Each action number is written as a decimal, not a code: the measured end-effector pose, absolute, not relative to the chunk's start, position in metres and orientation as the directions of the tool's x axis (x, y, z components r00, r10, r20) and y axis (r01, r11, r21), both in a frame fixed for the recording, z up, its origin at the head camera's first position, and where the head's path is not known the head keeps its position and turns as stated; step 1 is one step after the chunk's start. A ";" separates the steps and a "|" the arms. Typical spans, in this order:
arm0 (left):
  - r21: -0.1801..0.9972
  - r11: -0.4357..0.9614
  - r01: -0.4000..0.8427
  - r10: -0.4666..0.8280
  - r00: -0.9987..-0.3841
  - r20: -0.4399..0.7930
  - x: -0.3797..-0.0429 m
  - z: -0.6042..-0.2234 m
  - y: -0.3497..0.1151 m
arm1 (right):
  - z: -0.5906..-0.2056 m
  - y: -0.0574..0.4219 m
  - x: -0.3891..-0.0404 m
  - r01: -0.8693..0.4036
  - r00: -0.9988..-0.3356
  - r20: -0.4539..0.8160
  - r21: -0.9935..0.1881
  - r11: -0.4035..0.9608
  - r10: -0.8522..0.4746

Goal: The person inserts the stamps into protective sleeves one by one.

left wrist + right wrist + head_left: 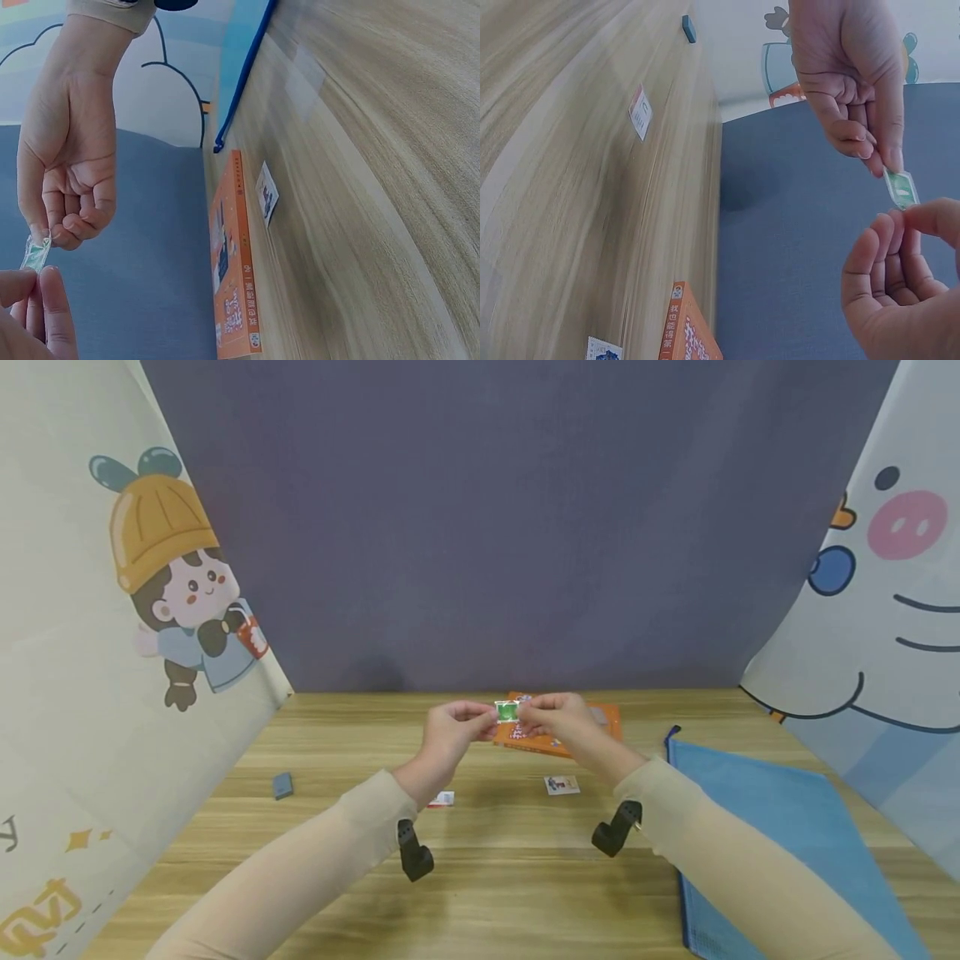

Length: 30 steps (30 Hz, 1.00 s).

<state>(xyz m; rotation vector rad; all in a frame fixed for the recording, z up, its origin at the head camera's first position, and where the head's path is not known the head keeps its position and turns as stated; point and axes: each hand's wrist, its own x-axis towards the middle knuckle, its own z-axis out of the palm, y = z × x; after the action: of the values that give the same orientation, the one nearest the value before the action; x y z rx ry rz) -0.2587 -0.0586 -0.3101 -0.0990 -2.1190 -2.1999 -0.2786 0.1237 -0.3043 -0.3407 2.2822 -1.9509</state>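
In the head view, my left hand and right hand pinch a small green stamp with a white border by its opposite sides. It is raised above the table, in front of an orange book. The left wrist view gives the stamp a glossy, clear-edged look between the fingertips of both hands. In the right wrist view the left thumb and fingers hold one end of the stamp, while the right thumb and forefinger grip the other.
A picture stamp lies before the book. A red-and-white stamp is partly hidden by my left wrist. Far left sits a small blue-grey block. A blue zip bag lies at the right, partly under my forearm.
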 end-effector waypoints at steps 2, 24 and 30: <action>0.994 -0.030 0.110 -0.018 -0.994 0.109 -0.259 -0.310 -0.058 | -0.305 0.123 -0.279 -0.089 -0.969 0.052 -0.986 0.144 -0.241; 0.999 0.016 0.043 -0.012 -0.999 0.043 -0.261 -0.319 -0.062 | -0.309 0.126 -0.278 -0.127 -0.960 0.084 -0.980 0.150 -0.268; 1.000 0.017 0.011 0.013 -1.000 0.011 -0.260 -0.322 -0.063 | -0.314 0.126 -0.278 -0.153 -0.962 0.094 -0.963 0.220 -0.257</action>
<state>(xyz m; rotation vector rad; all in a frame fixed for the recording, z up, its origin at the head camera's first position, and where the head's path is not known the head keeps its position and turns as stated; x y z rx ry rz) -0.2595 -0.0627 -0.3225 -0.0268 -2.2415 -2.2030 -0.2783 0.1255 -0.3144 -0.4023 2.3857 -1.8678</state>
